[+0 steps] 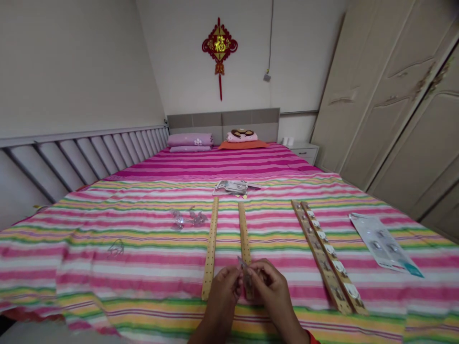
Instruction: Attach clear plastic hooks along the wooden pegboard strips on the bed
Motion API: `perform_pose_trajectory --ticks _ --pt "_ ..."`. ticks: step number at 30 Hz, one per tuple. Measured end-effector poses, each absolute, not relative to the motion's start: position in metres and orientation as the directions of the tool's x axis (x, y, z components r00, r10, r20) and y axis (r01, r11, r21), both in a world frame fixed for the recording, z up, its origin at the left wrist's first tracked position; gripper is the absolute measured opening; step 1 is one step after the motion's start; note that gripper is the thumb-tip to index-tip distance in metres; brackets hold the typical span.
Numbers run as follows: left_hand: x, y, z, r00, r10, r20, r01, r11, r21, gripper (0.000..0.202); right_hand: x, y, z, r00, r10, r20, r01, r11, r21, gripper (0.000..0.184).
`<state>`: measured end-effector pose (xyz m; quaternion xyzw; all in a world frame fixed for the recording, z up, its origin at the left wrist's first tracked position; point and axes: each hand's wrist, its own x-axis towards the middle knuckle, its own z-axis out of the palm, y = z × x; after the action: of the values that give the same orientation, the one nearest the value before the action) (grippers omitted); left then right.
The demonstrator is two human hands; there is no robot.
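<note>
My left hand and my right hand are close together, with fingertips pinched at a small thin greyish piece. The piece is too small to name. Beneath them lies a narrow wooden strip with a row of holes, its near part partly covered by my fingers. A second perforated wooden strip lies just left of it, close to my left hand. Both strips rest on the striped bed sheet.
To the right lie two wooden strips, one with small metal pieces, one with white round pieces. Beyond is a blister pack. Crumpled clear plastic, a thin wire loop and a plastic bag lie left and ahead.
</note>
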<state>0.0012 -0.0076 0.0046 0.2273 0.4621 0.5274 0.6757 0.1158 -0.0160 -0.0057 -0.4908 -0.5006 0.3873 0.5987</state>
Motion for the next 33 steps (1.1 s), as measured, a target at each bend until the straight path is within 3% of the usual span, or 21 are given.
perform_pose_trajectory --ticks 4,7,10,13,19,25,33 --pt "0.006 -0.008 0.0 0.059 0.919 -0.389 -0.47 0.369 0.802 0.046 0.12 -0.013 -0.006 0.179 0.972 0.154 -0.036 0.163 -0.986 0.036" --pt "0.005 -0.003 0.0 0.046 0.929 -0.368 -0.331 0.362 0.871 0.046 0.125 -0.006 -0.006 0.164 0.983 0.086 -0.121 0.107 -0.987 0.038" --pt "-0.003 0.009 0.006 -0.052 0.975 -0.216 -0.122 0.208 0.97 0.039 0.131 0.005 -0.005 0.158 0.987 0.022 -0.189 0.052 -0.981 0.036" --pt "-0.011 0.026 0.011 -0.07 0.995 -0.069 -0.005 0.069 0.998 0.032 0.138 0.017 -0.006 0.131 0.99 -0.057 -0.267 -0.02 -0.964 0.031" --pt "-0.006 0.057 -0.006 0.127 0.99 -0.067 0.0 0.068 0.998 0.033 0.143 0.038 -0.02 0.097 0.991 -0.097 -0.329 -0.06 -0.942 0.026" --pt "0.0 0.069 -0.038 0.049 0.994 -0.098 0.021 0.097 0.995 0.024 0.141 0.052 -0.043 0.116 0.984 -0.133 -0.315 -0.091 -0.945 0.022" --pt "0.001 0.072 -0.043 0.018 0.994 -0.108 0.133 0.105 0.986 0.012 0.139 0.067 -0.065 0.157 0.981 -0.117 -0.292 -0.067 -0.954 0.025"
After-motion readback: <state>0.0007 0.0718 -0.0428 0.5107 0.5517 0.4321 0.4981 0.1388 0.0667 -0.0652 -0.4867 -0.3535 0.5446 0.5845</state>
